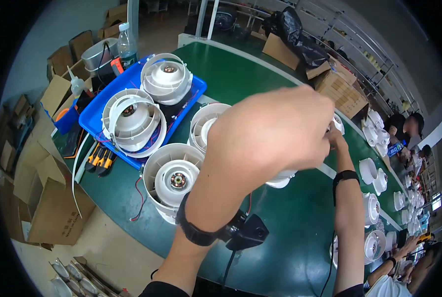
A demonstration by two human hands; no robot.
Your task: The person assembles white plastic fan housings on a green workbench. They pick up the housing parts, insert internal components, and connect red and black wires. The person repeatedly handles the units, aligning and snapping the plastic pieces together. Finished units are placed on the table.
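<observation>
Fan housings [136, 121]: two in blue tray [93, 118]; left hand [283, 131], right hand [336, 137] curled, contents unclear.

The curled left hand [275, 128] looms above the green worktop [295, 227], partly hiding 1 white fan [204, 127]. The right hand [335, 137] is at another fan [338, 123]. 2 more fans [130, 123] sit in a blue tray [88, 119].

I see dark lettering [72, 224] on the near-left cardboard box [52, 208] and pale marks on the far-left bottle [126, 42]'s label [128, 61].
</observation>
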